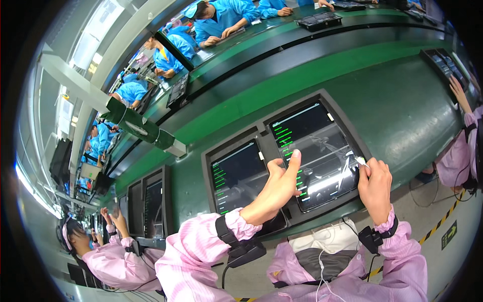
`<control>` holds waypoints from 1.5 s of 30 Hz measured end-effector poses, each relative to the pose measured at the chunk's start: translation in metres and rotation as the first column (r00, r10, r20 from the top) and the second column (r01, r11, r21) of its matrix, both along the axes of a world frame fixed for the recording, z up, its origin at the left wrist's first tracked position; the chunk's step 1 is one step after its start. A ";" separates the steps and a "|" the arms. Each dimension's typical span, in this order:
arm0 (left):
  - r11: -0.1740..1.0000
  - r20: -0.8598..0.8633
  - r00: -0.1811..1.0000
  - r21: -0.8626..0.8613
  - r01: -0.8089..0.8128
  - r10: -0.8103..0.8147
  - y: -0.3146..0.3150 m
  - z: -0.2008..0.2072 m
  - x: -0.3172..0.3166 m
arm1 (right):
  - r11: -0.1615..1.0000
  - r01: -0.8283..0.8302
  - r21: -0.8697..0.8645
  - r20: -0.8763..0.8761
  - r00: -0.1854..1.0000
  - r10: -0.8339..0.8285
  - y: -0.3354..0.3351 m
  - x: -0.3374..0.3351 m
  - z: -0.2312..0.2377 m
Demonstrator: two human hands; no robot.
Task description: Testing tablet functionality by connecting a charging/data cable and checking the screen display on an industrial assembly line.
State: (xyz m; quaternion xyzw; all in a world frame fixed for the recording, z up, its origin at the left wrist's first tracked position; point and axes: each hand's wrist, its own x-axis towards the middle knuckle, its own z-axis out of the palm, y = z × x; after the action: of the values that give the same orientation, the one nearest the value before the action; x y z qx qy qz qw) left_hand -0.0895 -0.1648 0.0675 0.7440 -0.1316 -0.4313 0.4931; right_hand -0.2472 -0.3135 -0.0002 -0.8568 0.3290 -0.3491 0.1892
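Two tablets sit side by side in a dark grey tray [326,95]. Lines of green text run down the left edge of both dark screens. Wrinkled clear film with bright reflections covers part of the right tablet [322,146]. My left hand [274,189] is over the gap between the tablets, fingers apart and holding nothing; it hides part of the left tablet [239,173]. At the right tablet's lower right edge, my right hand [376,183] pinches a small white plug-like piece [361,161]. Whether that piece touches the tablet I cannot tell.
Another tray [166,201] with a tablet stands to the left, near a co-worker in pink [118,256]. A co-worker's hand [459,93] reaches a tray at the far right. A green-wrapped post [141,126] rises beyond my tray. People in blue work across the belt [312,65].
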 end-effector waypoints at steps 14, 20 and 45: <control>0.950 -0.281 0.940 -0.184 -0.251 0.194 0.018 0.028 -0.028 | 0.883 -0.009 0.470 0.298 0.943 -0.149 -0.008 -0.012 0.018; 0.964 -0.193 0.976 -0.226 -0.143 0.100 0.030 0.024 -0.031 | 0.894 0.033 0.447 0.203 0.969 -0.137 0.001 -0.024 0.007; 0.993 0.616 0.781 0.024 0.112 -0.103 0.144 -0.054 0.171 | 0.286 -0.747 0.600 0.345 0.565 0.750 0.194 0.019 -0.012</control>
State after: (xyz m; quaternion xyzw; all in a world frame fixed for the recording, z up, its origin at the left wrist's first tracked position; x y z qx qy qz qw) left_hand 0.0815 -0.0207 0.0135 0.8318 -0.3301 -0.1918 0.4030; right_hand -0.2282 -0.1194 -0.0125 -0.7707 -0.0052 -0.0672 0.6336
